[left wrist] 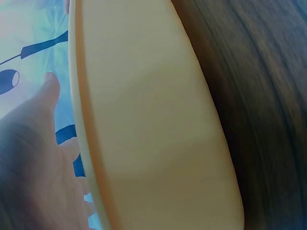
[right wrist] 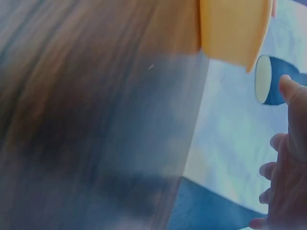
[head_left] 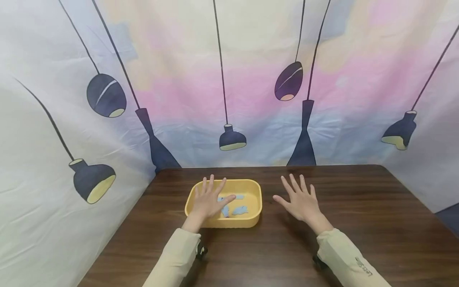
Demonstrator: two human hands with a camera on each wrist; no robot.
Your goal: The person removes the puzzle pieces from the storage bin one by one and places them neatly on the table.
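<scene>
A yellow plastic basin (head_left: 254,219) stands on the table, with several flat light-blue pieces (head_left: 240,210) lying on its floor. My left hand (head_left: 208,202), fingers spread, overlaps the basin's left side in the head view and holds nothing. In the left wrist view the basin's outer wall (left wrist: 148,105) fills the middle, and the left hand (left wrist: 33,139) shows beyond its rim. To the right of the basin, my right hand (head_left: 302,202) is spread above the table, also holding nothing. The right wrist view shows that hand (right wrist: 292,158) at the right edge, apart from the basin (right wrist: 235,33).
The dark wooden table (head_left: 351,199) extends to both sides of the basin. Behind it hangs a pastel cloth backdrop (head_left: 193,91) printed with dark lamps, reaching the table's far edge. A dark-blue shape (head_left: 450,215) shows at the far right, beyond the table.
</scene>
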